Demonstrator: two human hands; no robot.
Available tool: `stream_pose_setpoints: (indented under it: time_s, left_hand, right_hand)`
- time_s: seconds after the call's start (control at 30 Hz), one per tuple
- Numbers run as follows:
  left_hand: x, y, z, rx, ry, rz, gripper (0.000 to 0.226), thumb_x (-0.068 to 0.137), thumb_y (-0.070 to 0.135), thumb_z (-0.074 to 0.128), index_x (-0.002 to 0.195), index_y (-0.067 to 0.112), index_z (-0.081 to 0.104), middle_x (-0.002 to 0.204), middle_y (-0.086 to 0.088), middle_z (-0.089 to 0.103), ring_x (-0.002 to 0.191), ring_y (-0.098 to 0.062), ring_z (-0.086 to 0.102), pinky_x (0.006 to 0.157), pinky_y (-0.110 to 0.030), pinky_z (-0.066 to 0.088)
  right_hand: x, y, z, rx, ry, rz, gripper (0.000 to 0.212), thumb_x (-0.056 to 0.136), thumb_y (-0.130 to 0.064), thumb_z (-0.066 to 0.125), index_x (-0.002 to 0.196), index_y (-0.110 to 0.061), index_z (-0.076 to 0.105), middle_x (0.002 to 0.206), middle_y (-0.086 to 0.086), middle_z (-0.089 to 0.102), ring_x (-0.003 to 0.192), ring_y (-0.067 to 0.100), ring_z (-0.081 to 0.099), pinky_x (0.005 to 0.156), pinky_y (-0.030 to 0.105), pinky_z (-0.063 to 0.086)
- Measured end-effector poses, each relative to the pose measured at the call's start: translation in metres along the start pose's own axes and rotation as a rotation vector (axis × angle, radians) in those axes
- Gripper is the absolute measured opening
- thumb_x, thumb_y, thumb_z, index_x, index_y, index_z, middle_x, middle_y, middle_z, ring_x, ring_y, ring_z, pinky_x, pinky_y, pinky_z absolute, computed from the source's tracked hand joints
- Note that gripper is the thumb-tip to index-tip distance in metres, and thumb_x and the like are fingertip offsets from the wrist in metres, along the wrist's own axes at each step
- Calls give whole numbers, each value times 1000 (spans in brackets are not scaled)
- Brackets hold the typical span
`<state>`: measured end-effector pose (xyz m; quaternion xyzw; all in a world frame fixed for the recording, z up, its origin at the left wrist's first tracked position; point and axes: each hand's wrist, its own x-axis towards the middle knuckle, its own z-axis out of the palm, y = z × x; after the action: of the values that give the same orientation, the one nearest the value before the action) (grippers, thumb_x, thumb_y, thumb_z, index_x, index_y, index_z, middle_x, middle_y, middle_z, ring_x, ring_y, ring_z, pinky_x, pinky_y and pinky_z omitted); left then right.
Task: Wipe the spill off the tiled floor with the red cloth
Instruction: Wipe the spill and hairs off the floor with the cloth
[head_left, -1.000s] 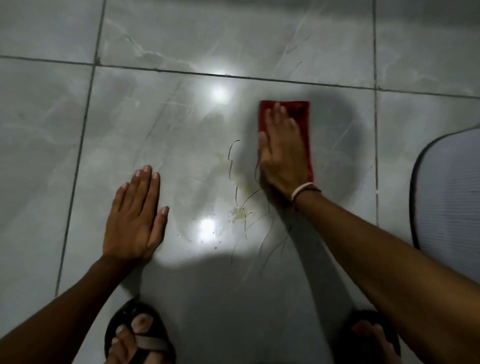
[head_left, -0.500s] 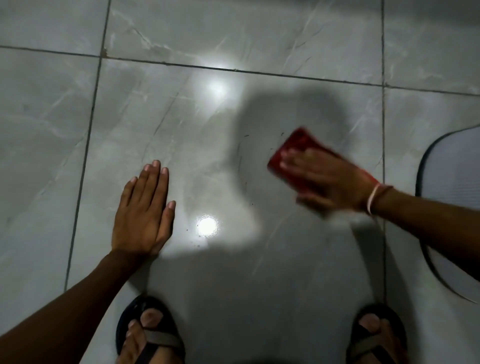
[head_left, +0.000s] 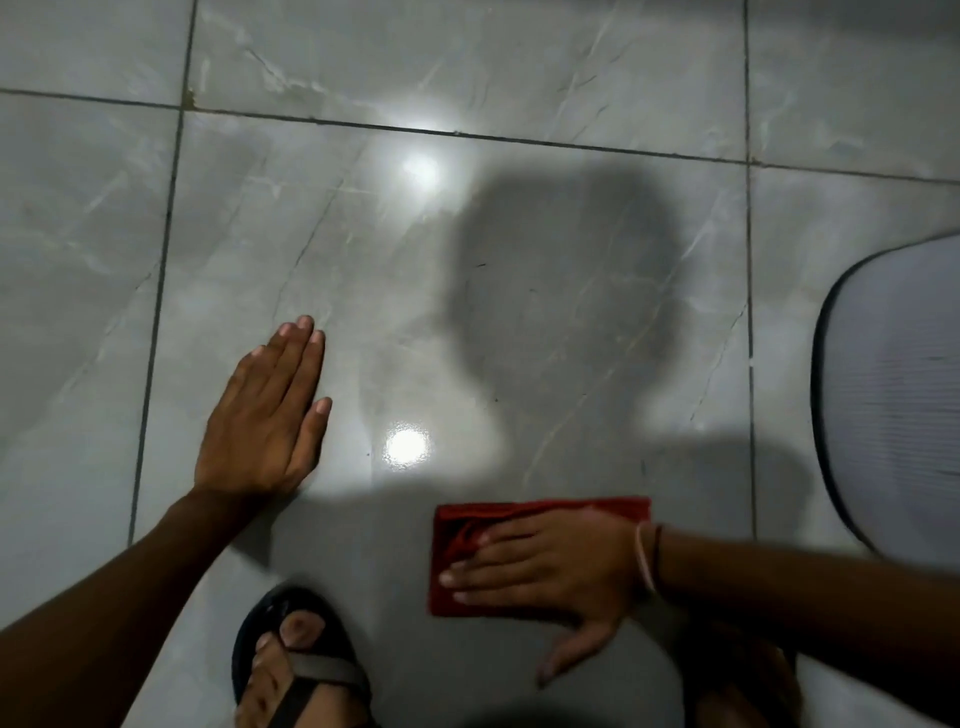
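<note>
The red cloth (head_left: 613, 506) lies folded flat on the grey tiled floor (head_left: 545, 234), near the bottom middle of the head view. My right hand (head_left: 545, 566) presses on top of it, fingers pointing left, thumb spread toward me. My left hand (head_left: 265, 415) rests palm-down on the same tile, further left, holding nothing. The tile ahead of the cloth carries a faint damp sheen and a few tiny dark specks (head_left: 480, 266); no puddle shows.
My left foot in a dark sandal (head_left: 296, 660) stands just left of the cloth. A grey mesh, rounded object (head_left: 893, 405) sits at the right edge. Dark grout lines (head_left: 749, 312) cross the floor. Two light reflections glare on the tile.
My right hand has swept the red cloth from the far middle of the tile back toward my feet. The yellowish spill and its streaks no longer show. My left hand stayed put.
</note>
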<state>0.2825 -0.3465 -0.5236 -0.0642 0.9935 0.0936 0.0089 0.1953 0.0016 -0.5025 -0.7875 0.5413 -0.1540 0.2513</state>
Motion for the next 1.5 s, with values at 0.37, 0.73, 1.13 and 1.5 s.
stream_pose_setpoints:
  time_s: [0.37,0.73,1.13,1.5]
  left_hand:
    - [1,3,-3,-8,37,4,64,103,27,37,161,4,23,172,-15,23,160,-28,20,129,-49,24]
    - [1,3,0,-26,54,-7,66,103,28,35,162,2,21,172,-16,21,161,-28,18,130,-49,22]
    - [4,3,-6,-44,31,-15,65,103,28,39,161,2,23,171,-16,23,160,-29,20,129,-51,26]
    - [1,-1,-2,-12,63,-15,65,104,29,35,162,4,22,172,-16,22,161,-27,19,129,-46,21]
  right_hand:
    - [50,177,-136,-99,590,1204,88,100,-68,26,164,-9,15,175,12,12,163,24,10,135,47,11]
    - [4,68,-41,-33,-75,-138,79,88,-50,74,147,-3,53,157,14,52,144,28,53,124,41,38]
    - [36,100,-83,-196,388,853,100,94,-72,47,163,-6,18,173,16,18,162,27,15,132,52,21]
    - [-101,100,-69,-317,69,410,84,96,-63,54,160,-12,33,168,11,32,159,24,28,132,44,24]
